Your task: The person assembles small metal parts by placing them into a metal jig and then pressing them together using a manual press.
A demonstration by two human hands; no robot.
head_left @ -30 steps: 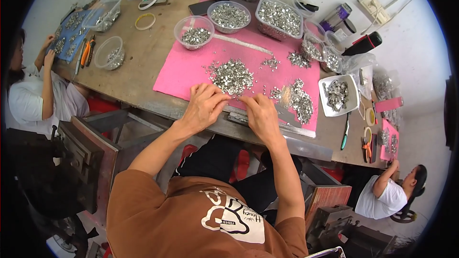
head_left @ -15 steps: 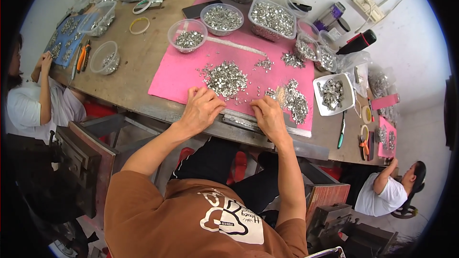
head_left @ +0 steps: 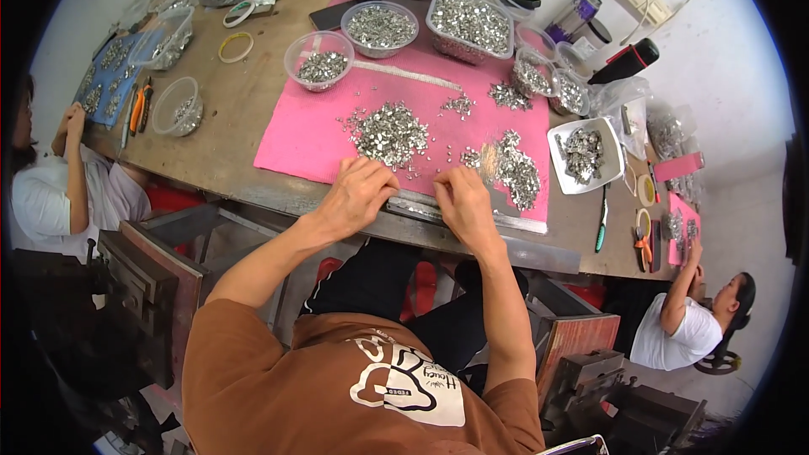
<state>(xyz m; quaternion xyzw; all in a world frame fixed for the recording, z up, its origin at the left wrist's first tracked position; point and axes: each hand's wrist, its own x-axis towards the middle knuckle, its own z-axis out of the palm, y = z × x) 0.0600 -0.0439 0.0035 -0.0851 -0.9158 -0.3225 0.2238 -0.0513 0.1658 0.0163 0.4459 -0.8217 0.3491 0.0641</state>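
My left hand (head_left: 361, 194) rests at the front edge of the pink mat (head_left: 295, 139), fingers curled together just below a heap of small shiny metal pieces (head_left: 388, 133). To its right my right hand (head_left: 465, 202) has its thumb and fingers drawn together in a pinch. Whatever either hand holds is too small or hidden to make out. Between the hands a narrow dark metal bar (head_left: 415, 210) lies along the table edge. Right of my right hand spreads a second pile of metal pieces (head_left: 516, 170), with a few loose bits scattered between the piles.
Tubs of metal pieces, including a round tub (head_left: 318, 72) and a rectangular tub (head_left: 434, 24), line the mat's far side. A white tray (head_left: 619, 152) stands right, near a green-handled tool (head_left: 601, 227). Co-workers sit at both ends. Orange-handled pliers (head_left: 139, 109) lie left.
The view has shifted slightly. My left hand has moved a little right, narrowing the gap to my right hand, which stays pinched. The heaps look much the same.
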